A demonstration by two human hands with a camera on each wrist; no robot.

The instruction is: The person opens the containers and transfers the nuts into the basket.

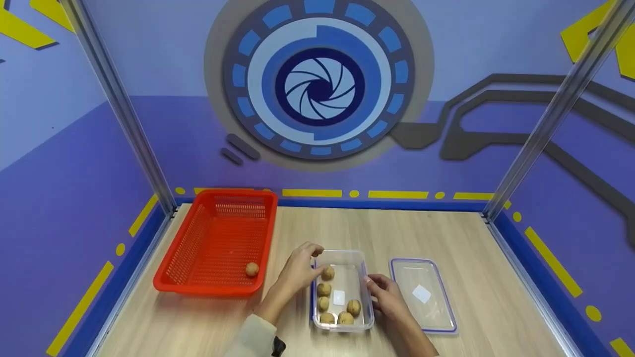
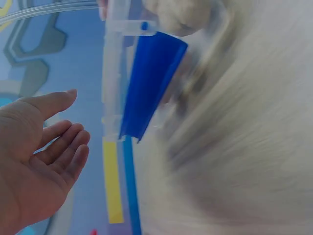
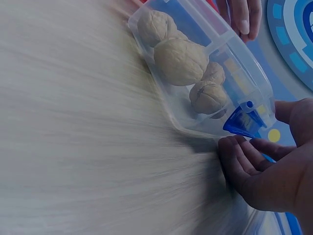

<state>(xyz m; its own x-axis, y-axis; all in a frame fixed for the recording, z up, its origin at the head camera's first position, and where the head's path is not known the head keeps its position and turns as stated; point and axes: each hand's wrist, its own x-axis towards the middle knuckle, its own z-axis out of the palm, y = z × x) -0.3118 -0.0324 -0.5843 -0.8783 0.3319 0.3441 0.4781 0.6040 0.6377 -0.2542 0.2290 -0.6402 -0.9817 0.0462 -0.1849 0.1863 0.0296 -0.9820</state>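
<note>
A clear plastic container [image 1: 369, 297] with blue side latches stands on the table and holds several walnuts [image 1: 324, 289], mostly along its left side and near end. My left hand [image 1: 299, 267] is at the container's far left rim, thumb over the wall near the farthest walnut. In the left wrist view that left hand [image 2: 44, 152] has loosely bent fingers with nothing between them, beside the blue latch [image 2: 151, 85]. My right hand [image 1: 389, 297] holds the container's right side, thumb at the rim. The right wrist view has its fingers [image 3: 239, 159] low by the latch.
A red plastic basket [image 1: 270, 233] stands to the left with one walnut [image 1: 252, 269] in its near right corner. To the right lies a clear lid [image 1: 426, 277] with a blue-purple edge and a white label. Printed panels and metal posts border the wooden table [image 1: 476, 277].
</note>
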